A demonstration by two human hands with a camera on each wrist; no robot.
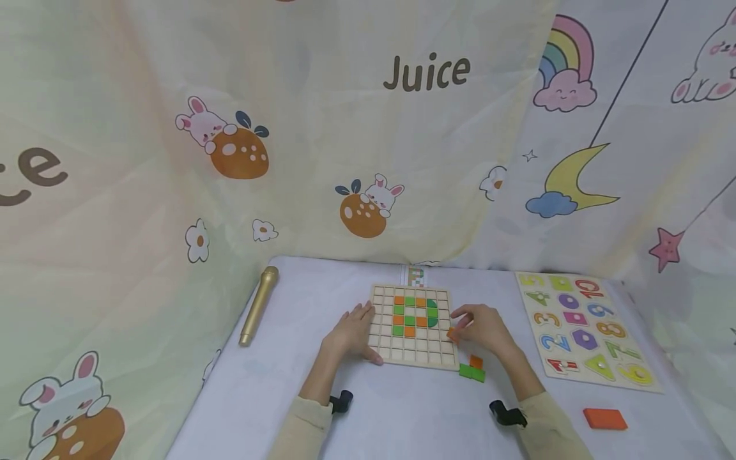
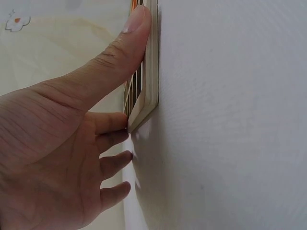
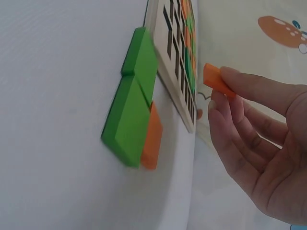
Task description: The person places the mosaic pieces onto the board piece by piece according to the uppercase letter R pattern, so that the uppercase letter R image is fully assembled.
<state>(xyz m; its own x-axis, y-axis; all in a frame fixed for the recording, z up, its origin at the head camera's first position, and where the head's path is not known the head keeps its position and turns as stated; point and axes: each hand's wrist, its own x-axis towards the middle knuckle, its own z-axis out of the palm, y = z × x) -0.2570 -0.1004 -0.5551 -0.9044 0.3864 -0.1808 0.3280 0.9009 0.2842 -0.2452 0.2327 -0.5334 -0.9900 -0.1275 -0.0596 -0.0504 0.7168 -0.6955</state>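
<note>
A wooden grid board lies on the table, with orange and green tiles set in several of its squares. My left hand rests at the board's left edge with fingers spread; in the left wrist view its thumb lies along the rim. Between thumb and fingertips my right hand pinches an orange tile, held just above the board's right edge. Off the board's near right corner lie two green tiles side by side, with another orange tile touching them.
To the right lies a number puzzle board with colored digits and shapes. An orange block sits nearer on the right. A gold cylinder lies at the far left. Behind the board is a small pattern card. Printed curtains enclose the table.
</note>
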